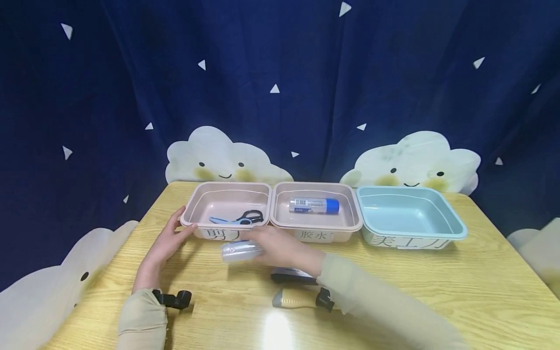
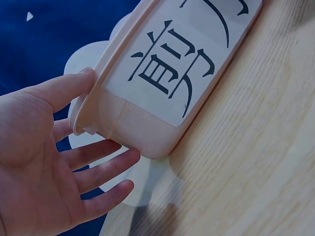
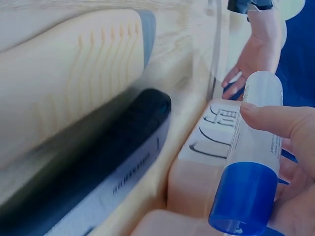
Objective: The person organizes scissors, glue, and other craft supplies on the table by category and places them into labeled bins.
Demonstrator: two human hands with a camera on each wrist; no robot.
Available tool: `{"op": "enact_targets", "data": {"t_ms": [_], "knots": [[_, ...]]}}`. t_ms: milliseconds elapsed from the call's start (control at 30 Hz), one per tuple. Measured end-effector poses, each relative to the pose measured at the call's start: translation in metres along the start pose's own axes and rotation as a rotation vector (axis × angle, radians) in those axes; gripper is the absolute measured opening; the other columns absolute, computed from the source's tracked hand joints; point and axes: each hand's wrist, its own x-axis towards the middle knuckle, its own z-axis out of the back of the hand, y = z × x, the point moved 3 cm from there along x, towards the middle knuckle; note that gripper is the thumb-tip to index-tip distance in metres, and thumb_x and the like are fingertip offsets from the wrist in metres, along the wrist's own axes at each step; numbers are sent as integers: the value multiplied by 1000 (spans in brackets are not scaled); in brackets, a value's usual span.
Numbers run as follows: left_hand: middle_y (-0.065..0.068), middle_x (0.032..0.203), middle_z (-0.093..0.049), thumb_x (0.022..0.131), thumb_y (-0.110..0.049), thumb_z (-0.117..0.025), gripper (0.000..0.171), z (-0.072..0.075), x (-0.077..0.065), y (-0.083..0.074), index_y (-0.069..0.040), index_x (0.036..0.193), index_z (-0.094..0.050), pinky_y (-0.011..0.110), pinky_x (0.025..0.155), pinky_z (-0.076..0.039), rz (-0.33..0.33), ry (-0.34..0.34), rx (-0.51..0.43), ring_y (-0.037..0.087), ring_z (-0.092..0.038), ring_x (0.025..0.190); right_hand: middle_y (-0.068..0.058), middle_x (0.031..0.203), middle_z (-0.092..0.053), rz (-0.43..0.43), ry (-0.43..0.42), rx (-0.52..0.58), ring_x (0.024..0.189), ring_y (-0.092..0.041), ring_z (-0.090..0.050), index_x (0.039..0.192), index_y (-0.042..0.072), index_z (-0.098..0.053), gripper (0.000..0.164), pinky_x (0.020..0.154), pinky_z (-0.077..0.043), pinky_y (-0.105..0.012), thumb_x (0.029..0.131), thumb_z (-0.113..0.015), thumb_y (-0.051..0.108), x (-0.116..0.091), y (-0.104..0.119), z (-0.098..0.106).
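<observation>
Dark blue curtain (image 1: 280, 116) backs a wooden table (image 1: 218, 311), where the right hand (image 1: 282, 247) grasps a clear glue tube (image 1: 241, 251) just on the near side of the left pink bin (image 1: 229, 194), its long axis roughly left to right. From that hand, nearer than the other, the middle pink bin (image 1: 315, 190) lies far and right; the left hand (image 1: 165, 243), fingers loosely spread, touches the left pink bin's rim with its thumb.

White glare on table (image 1: 210, 318), just nearer than yellow handle (image 1: 295, 298) — glue tube (image 1: 240, 251) beyond it blurred; wrist views dimmer.
</observation>
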Motion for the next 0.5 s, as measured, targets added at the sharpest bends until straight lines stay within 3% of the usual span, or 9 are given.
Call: {"op": "enact_targets", "data": {"t_ms": [500], "knots": [[26,144,-22,91,-38,-51,77,-1,-2,-1,-19,148,-2,61,99,-21,6,3,-7,43,-23,128,-6,115,-59,-94,-111,-25,102,-20,-57,120,12,-58,50,87,-46,-34,72,-74,18,-26,-32,35]]}}
